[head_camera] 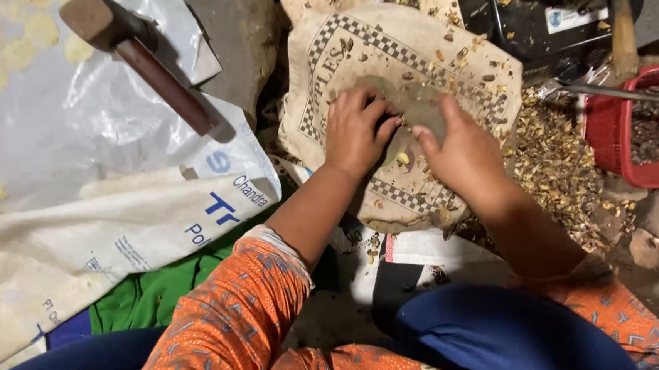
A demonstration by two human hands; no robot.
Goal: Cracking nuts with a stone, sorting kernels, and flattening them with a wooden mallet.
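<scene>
While curled fingers (377, 120) press a flat grey stone (417, 109), shells (552, 162) litter coarse sacking (336, 61).

We see flat greenish-grey stone (417, 109) only in part, left hand (353, 129) and right hand (458, 149) covering most. We cannot tell what fingertips pinch; small pale kernel (402, 157) between hands too tiny to identify. Red plastic basket (612, 130) cut by right edge, dark contents unclear. Wooden-handled hammer (138, 48) head cropped at top edge.
</scene>
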